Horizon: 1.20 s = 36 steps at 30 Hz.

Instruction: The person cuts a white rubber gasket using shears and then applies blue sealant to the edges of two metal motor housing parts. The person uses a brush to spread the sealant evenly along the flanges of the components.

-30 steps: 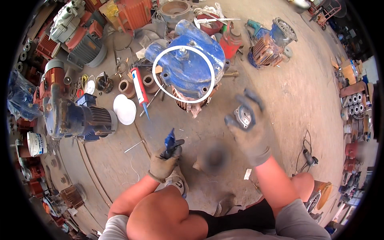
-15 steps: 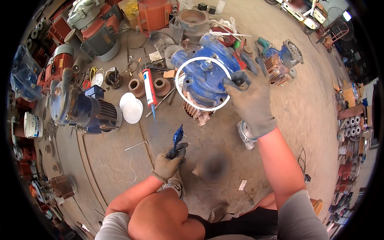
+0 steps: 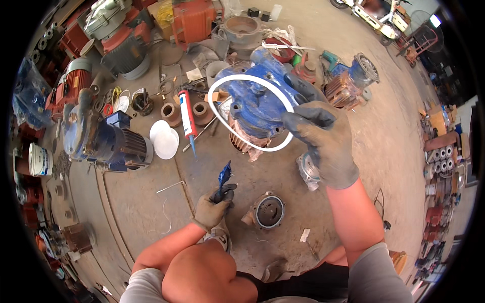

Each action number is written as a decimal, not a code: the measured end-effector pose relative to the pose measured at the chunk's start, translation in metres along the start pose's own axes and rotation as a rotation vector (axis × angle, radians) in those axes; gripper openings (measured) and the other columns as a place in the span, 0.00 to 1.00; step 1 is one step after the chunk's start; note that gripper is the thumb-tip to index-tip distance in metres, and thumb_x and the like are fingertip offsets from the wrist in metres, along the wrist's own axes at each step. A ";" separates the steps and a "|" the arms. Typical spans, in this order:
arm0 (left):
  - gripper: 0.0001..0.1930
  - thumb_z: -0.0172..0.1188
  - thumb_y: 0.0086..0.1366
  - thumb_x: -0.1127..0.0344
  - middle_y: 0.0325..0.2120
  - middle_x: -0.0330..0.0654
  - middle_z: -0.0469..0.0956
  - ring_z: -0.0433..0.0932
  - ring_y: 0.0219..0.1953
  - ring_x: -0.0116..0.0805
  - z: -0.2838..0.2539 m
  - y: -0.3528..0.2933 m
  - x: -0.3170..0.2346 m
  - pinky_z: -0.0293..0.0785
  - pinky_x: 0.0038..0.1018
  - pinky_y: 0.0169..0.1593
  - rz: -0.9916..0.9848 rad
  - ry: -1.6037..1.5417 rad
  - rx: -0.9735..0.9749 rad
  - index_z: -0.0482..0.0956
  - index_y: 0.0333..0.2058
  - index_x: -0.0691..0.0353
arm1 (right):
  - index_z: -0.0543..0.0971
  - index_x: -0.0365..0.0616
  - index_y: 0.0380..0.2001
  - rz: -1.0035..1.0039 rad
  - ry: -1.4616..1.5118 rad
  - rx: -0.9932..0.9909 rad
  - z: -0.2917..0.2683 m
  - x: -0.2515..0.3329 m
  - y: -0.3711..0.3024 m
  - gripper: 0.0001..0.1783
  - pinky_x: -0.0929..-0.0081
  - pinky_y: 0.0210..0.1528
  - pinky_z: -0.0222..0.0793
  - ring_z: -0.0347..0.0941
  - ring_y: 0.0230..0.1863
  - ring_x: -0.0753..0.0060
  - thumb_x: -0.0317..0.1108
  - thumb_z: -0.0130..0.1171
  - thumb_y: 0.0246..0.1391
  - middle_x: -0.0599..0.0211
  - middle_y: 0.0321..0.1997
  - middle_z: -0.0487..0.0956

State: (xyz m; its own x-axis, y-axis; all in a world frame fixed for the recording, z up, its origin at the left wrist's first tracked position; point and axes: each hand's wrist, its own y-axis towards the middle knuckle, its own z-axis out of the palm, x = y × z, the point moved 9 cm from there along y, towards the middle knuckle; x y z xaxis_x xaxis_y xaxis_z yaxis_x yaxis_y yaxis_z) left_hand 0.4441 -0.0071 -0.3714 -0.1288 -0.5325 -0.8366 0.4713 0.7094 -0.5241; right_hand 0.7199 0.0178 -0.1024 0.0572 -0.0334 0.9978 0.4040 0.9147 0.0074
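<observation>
My right hand (image 3: 328, 144), in a grey-and-black work glove, pinches a thin white ring (image 3: 251, 77) by its right edge. The ring hangs tilted in front of a blue-painted pump casing (image 3: 257, 113), which shows through it. Whether ring and casing touch, I cannot tell. Copper-coloured finned metal shows under the casing. Lower down, my gloved left hand (image 3: 212, 208) is closed around a small tool whose upper part is dark blue and smeared-looking (image 3: 225, 174); its kind is unclear. Beyond that hand, a red-and-white sealant cartridge (image 3: 186, 115) with a blue nozzle lies on the floor.
Left of the cartridge lie white discs (image 3: 164, 140) and a blue motor pump (image 3: 113, 139). A round metal part (image 3: 269, 211) sits on the floor between my legs and the casing. At the right stands a smaller motor pump (image 3: 348, 83). Red motors (image 3: 189, 22) crowd the back left.
My right hand has come slightly nearer and turned, tipping the white ring and shifting it a little left and down. The round floor part, blurred before, is sharp now. My left hand stays put.
</observation>
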 end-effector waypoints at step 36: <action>0.17 0.62 0.79 0.65 0.28 0.34 0.81 0.77 0.27 0.20 0.016 0.009 0.023 0.72 0.19 0.31 -0.035 0.221 0.111 0.82 0.62 0.64 | 0.90 0.40 0.47 0.961 -0.192 -0.829 -0.327 -0.360 -0.155 0.19 0.63 0.44 0.82 0.83 0.42 0.64 0.46 0.72 0.65 0.60 0.45 0.88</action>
State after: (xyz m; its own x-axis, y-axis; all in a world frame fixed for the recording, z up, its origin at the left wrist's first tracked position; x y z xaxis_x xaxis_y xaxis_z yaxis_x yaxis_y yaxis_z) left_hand 0.4589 -0.0205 -0.3925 -0.3287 -0.4328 -0.8394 0.5549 0.6308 -0.5425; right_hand 0.9356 -0.2433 -0.4846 0.5364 0.6189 0.5738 0.7230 0.0138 -0.6907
